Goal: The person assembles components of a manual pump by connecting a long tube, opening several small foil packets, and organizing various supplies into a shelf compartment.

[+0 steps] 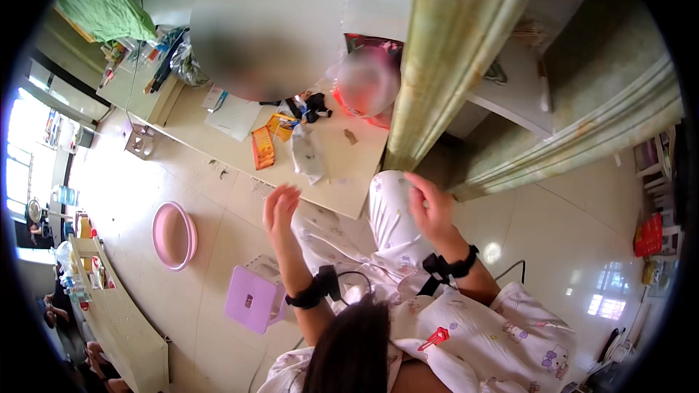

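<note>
Orange packet (263,148) on table (346,185): print present, too small to read. White packet (307,153), crumpled, faint dark marks, lies beside it near the table's front edge. Left hand (279,211) and right hand (432,207) raised near the knees, fingers loosely bent, gripping nothing. Table's back blurred over; red-edged bag (352,108) partly smeared too.

White top (480,331) with purple cartoon pictures, matching white trousers (393,218), black band (464,265) around each forearm, little black box (328,281) on the left band, thin black wire (356,274), small red shape (436,338) on the top.
</note>
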A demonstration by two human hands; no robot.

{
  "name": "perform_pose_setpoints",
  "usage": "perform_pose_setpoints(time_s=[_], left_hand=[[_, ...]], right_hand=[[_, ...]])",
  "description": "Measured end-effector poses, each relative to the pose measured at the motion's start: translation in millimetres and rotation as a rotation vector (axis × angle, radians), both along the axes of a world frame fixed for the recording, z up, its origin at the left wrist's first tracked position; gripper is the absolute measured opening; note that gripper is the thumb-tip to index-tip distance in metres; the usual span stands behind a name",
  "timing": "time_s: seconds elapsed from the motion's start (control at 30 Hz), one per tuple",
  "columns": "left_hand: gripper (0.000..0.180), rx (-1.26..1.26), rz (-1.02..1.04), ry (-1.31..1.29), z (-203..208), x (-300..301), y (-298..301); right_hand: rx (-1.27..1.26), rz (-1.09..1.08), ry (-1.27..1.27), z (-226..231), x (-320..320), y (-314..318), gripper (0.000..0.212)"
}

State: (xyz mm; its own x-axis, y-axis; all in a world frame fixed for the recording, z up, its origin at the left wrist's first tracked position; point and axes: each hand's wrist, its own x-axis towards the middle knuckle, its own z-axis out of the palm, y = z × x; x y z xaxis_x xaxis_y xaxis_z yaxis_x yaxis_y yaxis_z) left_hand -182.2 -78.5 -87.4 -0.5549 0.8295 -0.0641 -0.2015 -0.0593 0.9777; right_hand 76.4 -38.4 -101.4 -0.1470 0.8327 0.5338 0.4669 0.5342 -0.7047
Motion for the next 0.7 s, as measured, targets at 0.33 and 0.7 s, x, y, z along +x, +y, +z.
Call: perform_pose_setpoints(time_s=[0.33,0.7], left_hand=[[0.019,0.038,0.315,-0.228,-68.0,-52.5,-54.7],[0.018,0.009,0.227,-0.25,-80.7,-66.9,-49.2]], right_hand=[[-0.054,0.137,-0.384,-107.7,-196.1,209.4,0.052],[-0.425,0.369,-0.744,-90.5,-185.6,227.1,0.025]])
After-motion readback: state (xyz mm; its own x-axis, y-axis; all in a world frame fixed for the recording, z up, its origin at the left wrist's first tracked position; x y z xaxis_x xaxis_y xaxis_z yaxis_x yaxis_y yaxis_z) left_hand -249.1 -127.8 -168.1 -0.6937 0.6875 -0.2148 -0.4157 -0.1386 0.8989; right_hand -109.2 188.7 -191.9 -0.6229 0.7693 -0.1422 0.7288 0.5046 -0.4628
